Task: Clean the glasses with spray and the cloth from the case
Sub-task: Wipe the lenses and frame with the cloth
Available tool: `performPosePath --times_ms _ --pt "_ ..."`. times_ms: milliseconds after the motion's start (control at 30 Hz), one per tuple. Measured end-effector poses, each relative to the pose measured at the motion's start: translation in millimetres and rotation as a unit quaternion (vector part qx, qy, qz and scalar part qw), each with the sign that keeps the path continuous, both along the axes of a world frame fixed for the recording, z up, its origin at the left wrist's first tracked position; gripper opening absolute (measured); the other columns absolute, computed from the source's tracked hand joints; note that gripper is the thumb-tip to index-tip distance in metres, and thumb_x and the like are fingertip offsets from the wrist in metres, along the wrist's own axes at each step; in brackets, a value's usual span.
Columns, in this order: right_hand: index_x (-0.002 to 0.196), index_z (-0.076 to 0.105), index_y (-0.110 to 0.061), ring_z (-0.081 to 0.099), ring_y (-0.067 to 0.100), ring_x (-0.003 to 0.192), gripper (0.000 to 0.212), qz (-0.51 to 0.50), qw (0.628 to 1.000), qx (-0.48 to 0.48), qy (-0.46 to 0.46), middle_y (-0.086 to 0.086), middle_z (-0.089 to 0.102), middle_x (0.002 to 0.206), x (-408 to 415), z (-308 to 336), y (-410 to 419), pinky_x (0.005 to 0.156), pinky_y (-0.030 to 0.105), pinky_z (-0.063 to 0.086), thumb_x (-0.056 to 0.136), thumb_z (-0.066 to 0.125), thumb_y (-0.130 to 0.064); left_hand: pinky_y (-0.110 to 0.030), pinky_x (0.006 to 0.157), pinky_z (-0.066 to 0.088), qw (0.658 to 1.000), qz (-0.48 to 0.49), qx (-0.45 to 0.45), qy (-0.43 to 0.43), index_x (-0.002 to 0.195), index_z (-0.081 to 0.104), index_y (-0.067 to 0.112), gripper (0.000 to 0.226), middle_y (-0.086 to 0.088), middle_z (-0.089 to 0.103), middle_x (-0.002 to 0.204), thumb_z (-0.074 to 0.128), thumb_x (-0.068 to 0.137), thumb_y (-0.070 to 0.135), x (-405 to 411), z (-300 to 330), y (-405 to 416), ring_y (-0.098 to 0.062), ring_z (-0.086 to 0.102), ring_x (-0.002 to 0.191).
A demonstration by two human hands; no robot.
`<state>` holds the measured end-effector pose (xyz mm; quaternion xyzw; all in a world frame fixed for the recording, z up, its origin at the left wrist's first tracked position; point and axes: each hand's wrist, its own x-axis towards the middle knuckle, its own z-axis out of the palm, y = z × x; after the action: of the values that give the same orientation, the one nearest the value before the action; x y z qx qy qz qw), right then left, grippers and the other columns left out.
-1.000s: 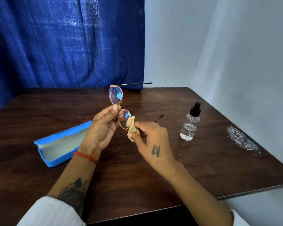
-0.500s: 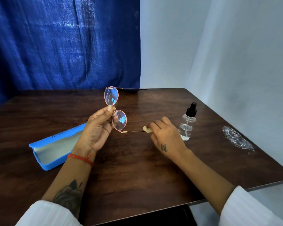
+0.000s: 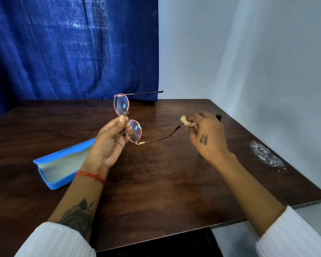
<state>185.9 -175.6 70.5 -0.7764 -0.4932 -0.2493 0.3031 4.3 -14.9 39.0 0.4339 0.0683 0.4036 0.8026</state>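
The left hand (image 3: pixel 109 143) holds the glasses (image 3: pixel 127 119) up over the surface (image 3: pixel 156 182), pinched at the bridge between thumb and fingers, lenses stacked one above the other, both temples unfolded and pointing right. The right hand (image 3: pixel 205 135) is clenched round the cloth (image 3: pixel 186 122), bunched small w/ a corner poking out past the fingers. Cloth sits just off the tip of the lower temple, not touching it as far as I can tell.

Step in hand looks like wiping — lenses and temples. To do it well: keep the left grip on the bridge only, fingers off the glass; the thumb tip is very near the lower lens rim, so watch for smudging. Open the cloth out a bit so a flat clean face meets the lens rather than a hard wad. Support each lens from behind while rubbing; the frame is thin wire and prob. bends easily. Light circular strokes, both sides, then run along each temple w/o levering on the hinge.

Containers: the case (image 3: pixel 61 164) lies open on the surface to the left, partly behind the left wrist — the pale lining that shows has nothing on it. The spray bottle (image 3: pixel 218 116) is almost wholly hidden behind the right hand; only its black cap shows, so the fill level can't be read.
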Motion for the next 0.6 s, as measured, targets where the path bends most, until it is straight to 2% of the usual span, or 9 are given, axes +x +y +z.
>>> performPosePath --times_ms 33,100,167,233,300,433,533,600 --pt "0.097 0.071 -0.01 0.057 0.019 0.075 0.019 0.015 1.0 0.015 0.023 0.004 0.063 0.089 -4.7 -1.1 -3.6 0.062 0.02 0.038 0.08 0.066 -0.005 -0.015 0.061 0.051 1.0 0.006 -0.002 0.001 0.071 0.073 0.015 0.033 0.005 0.066 0.068 0.088 0.046 0.031 1.1 1.3 -3.3 -0.002 0.061 0.064" --pt "0.098 0.072 -0.012 0.055 0.012 0.077 0.022 0.068 0.994 -0.011 0.084 0.002 0.066 0.092 -17.2 -7.2 -10.1 0.065 0.015 0.035 0.077 0.073 -0.009 -0.016 0.058 0.052 1.0 0.018 -0.01 -0.001 0.068 0.074 0.014 0.022 0.004 0.067 0.065 0.08 0.05 0.026 3.0 4.4 -10.2 -0.002 0.063 0.061" --pt "0.1 0.071 -0.014 0.061 0.01 0.079 0.029 0.153 0.972 -0.057 0.169 0.001 0.07 0.094 -32.2 -15.5 -15.4 0.073 0.017 0.044 0.073 0.077 -0.008 -0.017 0.057 0.052 0.999 0.03 -0.009 0.013 0.064 0.074 0.015 0.007 0.005 0.067 0.063 0.069 0.062 0.02 4.9 6.7 -14.8 -0.002 0.063 0.059" --pt "0.096 0.069 -0.017 0.064 0.005 0.075 0.029 0.231 0.943 -0.087 0.223 -0.004 0.071 0.087 -46.7 -25.6 -17.5 0.073 0.02 0.052 0.07 0.077 -0.004 -0.02 0.06 0.054 0.999 0.039 0.007 0.032 0.064 0.074 0.016 0.024 0.006 0.068 0.063 0.056 0.08 0.013 6.6 5.3 -15.6 -0.002 0.063 0.06" --pt "0.089 0.067 -0.02 0.063 0.004 0.071 0.026 0.267 0.934 -0.113 0.211 -0.007 0.069 0.081 -57.7 -35.0 -16.0 0.069 0.016 0.05 0.069 0.077 -0.008 -0.021 0.064 0.055 0.998 0.044 0.011 0.041 0.065 0.074 0.015 0.036 0.006 0.067 0.064 0.047 0.089 0.009 7.5 3.1 -15.3 -0.002 0.063 0.061" --pt "0.084 0.069 -0.025 0.056 0.001 0.069 0.018 0.286 0.931 -0.164 0.155 -0.008 0.068 0.077 -71.0 -44.9 -8.9 0.066 0.016 0.043 0.07 0.074 -0.016 -0.028 0.078 0.055 0.997 0.054 0.011 0.056 0.07 0.074 0.015 0.021 0.005 0.069 0.071 0.056 0.08 0.016 10.2 -0.8 -12.7 -0.006 0.062 0.071" --pt "0.092 0.073 -0.026 0.056 -0.003 0.069 0.02 0.297 0.912 -0.219 0.178 -0.008 0.071 0.082 -71.7 -45.6 -8.5 0.066 0.011 0.04 0.073 0.075 -0.018 -0.029 0.082 0.054 0.996 0.054 0.017 0.065 0.071 0.075 0.016 0.017 0.005 0.069 0.07 0.058 0.074 0.02 10.9 -1.2 -14.0 -0.006 0.062 0.071" --pt "0.095 0.074 -0.023 0.062 -0.002 0.08 0.022 0.307 0.901 -0.196 0.235 -0.007 0.073 0.09 -70.1 -42.4 -10.7 0.072 0.013 0.046 0.074 0.077 -0.018 -0.028 0.08 0.054 0.996 0.056 0.014 0.063 0.071 0.075 0.016 0.016 0.005 0.069 0.07 0.059 0.073 0.02 11.8 -1.5 -15.6 -0.004 0.062 0.069"
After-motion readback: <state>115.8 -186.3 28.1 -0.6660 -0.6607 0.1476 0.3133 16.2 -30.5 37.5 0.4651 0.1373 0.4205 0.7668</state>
